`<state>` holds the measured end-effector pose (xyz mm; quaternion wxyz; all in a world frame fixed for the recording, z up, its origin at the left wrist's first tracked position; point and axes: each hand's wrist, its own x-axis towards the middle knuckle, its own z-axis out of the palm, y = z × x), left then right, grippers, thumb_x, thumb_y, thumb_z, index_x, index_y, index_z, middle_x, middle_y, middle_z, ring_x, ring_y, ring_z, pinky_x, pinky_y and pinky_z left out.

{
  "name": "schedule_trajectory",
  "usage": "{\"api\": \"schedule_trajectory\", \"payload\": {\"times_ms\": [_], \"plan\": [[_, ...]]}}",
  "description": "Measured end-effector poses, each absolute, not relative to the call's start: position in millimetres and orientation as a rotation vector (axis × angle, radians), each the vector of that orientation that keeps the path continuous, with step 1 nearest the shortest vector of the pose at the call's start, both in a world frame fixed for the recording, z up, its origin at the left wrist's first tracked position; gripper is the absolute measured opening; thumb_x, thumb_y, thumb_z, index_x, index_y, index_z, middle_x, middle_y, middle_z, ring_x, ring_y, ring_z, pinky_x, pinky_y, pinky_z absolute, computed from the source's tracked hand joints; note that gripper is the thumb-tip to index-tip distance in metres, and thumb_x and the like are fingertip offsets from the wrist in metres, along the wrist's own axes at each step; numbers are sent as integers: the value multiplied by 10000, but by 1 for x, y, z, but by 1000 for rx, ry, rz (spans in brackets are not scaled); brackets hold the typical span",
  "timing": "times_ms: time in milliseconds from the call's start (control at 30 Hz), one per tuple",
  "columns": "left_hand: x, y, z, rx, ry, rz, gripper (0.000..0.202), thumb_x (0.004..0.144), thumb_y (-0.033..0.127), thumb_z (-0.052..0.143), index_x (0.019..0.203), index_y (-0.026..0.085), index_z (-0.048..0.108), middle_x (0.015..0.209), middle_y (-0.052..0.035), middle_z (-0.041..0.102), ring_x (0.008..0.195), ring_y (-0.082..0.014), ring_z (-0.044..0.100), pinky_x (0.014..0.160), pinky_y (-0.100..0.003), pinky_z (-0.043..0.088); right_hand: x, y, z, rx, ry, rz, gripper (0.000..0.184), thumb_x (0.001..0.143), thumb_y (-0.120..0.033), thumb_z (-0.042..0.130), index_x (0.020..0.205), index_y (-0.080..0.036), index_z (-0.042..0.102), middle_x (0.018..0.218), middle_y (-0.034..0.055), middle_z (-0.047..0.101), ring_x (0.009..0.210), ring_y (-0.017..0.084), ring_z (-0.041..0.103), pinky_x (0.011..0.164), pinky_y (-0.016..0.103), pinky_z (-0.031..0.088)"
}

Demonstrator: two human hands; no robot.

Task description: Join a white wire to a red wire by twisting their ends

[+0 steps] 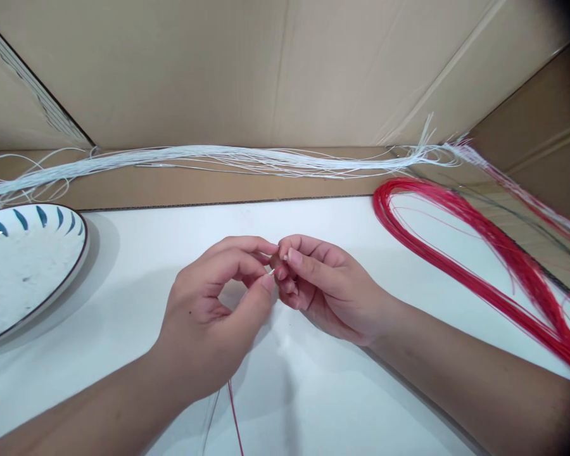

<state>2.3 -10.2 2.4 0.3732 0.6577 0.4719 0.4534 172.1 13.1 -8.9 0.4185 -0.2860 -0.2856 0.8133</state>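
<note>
My left hand (213, 304) is closed in a pinch, thumb against forefinger, with a short white cord tip (271, 272) poking out between them. A bit of red shows right beside that tip. Below this hand, a thin red cord (235, 415) and a thin whitish cord (211, 418) run down to the lower edge of the view. My right hand (330, 285) meets the left one fingertip to fingertip, its thumb and forefinger pressed together. A tiny pale speck shows at the right thumb's tip; what these fingers grip is too small to make out.
At the left stands a white plate (23, 285) with blue leaf marks. A looped bundle of red cords (432, 263) lies at the right. Along the back, a long bundle of white cords (247, 157) rests on cardboard (218, 190), below a tall cardboard wall (218, 69). The tabletop (137, 253) is white.
</note>
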Motion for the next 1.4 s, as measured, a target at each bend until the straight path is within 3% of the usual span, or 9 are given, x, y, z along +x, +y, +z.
{"api": "schedule_trajectory", "payload": {"times_ms": [367,767,1033,1400], "plan": [[1,-10,2,1727,1235,1160,197,889,158,617,737,282,639,1043,71,685,955,-109,668,781,-219,525,175,14,-10,-667,-697,2005,47,826,-149,764,805,-144,722,740,-10,703,590,41,629,562,112,549],[2,-10,3,1728,1204,1213,204,888,138,607,729,258,650,1001,38,687,946,-123,660,833,-235,523,173,12,-9,-639,-711,2052,94,817,-218,798,823,-150,733,744,-6,691,629,50,640,616,128,571],[2,-9,2,1737,1169,1219,209,875,109,605,743,261,659,1015,59,678,939,-89,663,808,-179,526,174,12,-11,-544,-693,2072,79,863,-188,756,836,-130,710,758,1,709,636,51,665,609,120,571],[1,-11,3,1710,1168,1195,188,867,128,607,735,256,645,1035,57,679,928,-95,668,774,-185,537,173,13,-10,-525,-724,2071,56,846,-156,767,827,-133,720,751,6,734,613,53,676,612,122,580]]}}
